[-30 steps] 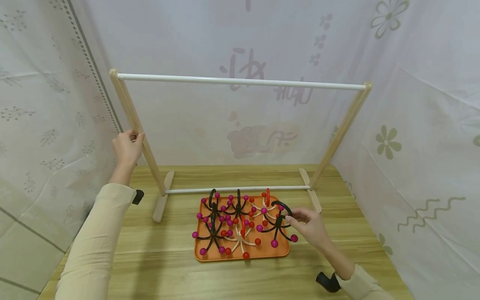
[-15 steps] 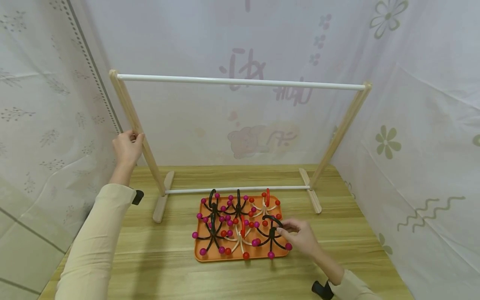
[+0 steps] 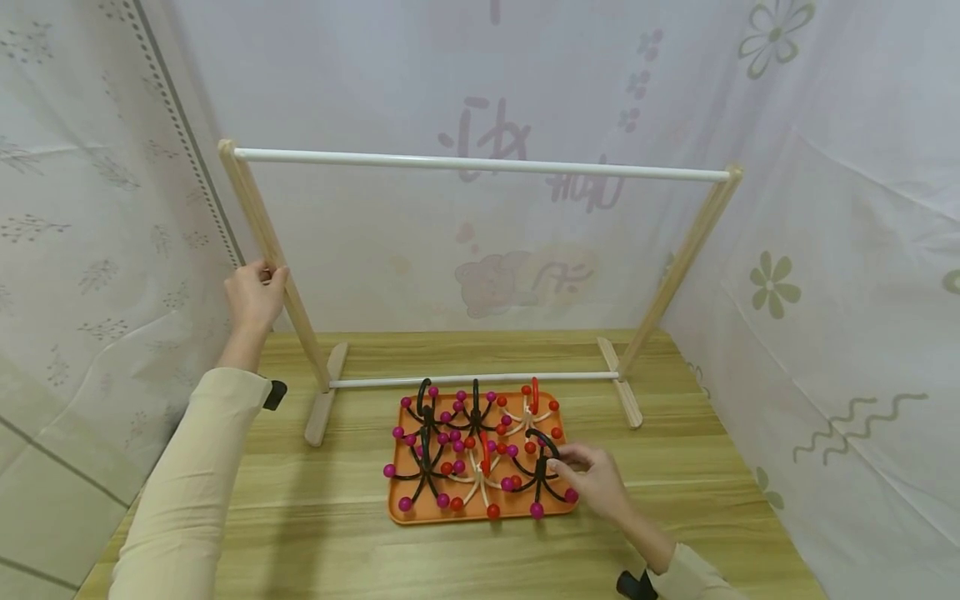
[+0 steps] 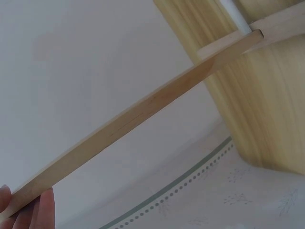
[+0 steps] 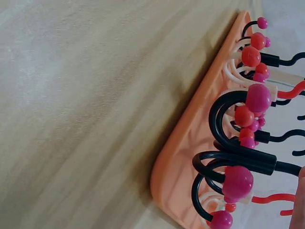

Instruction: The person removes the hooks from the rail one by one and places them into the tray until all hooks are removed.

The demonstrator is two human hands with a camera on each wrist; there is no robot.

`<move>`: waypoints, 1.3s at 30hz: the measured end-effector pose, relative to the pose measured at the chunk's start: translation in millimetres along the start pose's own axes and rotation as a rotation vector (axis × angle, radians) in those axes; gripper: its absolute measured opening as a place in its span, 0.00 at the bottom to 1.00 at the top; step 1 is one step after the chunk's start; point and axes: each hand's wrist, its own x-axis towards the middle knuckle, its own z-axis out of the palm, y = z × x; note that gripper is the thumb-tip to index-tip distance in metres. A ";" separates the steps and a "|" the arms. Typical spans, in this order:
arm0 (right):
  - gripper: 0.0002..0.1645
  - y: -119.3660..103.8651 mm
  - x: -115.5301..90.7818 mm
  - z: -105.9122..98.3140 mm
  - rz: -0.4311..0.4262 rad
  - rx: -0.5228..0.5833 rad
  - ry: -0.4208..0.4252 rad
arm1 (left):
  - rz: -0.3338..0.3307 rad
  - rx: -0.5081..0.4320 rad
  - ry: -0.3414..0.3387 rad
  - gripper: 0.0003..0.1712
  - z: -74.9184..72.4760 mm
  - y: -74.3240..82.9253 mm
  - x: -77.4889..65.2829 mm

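My left hand [image 3: 255, 296] grips the wooden side post [image 3: 302, 327] of a rack; in the left wrist view, fingers and thumb lie on either side of the post [image 4: 114, 129]. With thumb and fingertips, my right hand [image 3: 597, 481] pinches a black multi-arm hook hanger [image 3: 542, 468] with magenta ball tips, near its curved top hook. That hanger stands over the right front corner of an orange tray [image 3: 442, 522]. Beside it are a cream hanger with red tips [image 3: 480, 477] and another black hanger [image 3: 426, 462]. In the right wrist view the held hanger's curled arms [image 5: 224, 119] show close to the tray.
More hangers, including a black one [image 3: 476, 417] and a cream one [image 3: 529, 414], fill the tray's back row. Behind the tray runs the rack's white lower bar [image 3: 375, 382]; its white top bar [image 3: 480, 164] spans between the posts. Patterned cloth [image 3: 825, 208] surrounds the wooden table [image 3: 337, 550].
My right hand has moved left and down, bringing the black hook hanger onto the tray's right front corner. My left hand has stayed on the post.
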 end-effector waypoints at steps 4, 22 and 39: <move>0.06 2.4 -1.8 0.5 0.002 -0.028 0.001 | 0.000 0.003 0.004 0.18 0.4 -0.5 0.4; 0.04 53.6 -7.3 27.6 -0.226 -0.096 0.229 | -0.024 -0.029 -0.032 0.19 -3.4 -0.3 0.7; 0.05 3.4 -8.3 24.5 -0.038 -0.088 0.164 | 0.007 -0.030 -0.016 0.18 -2.6 1.0 -0.8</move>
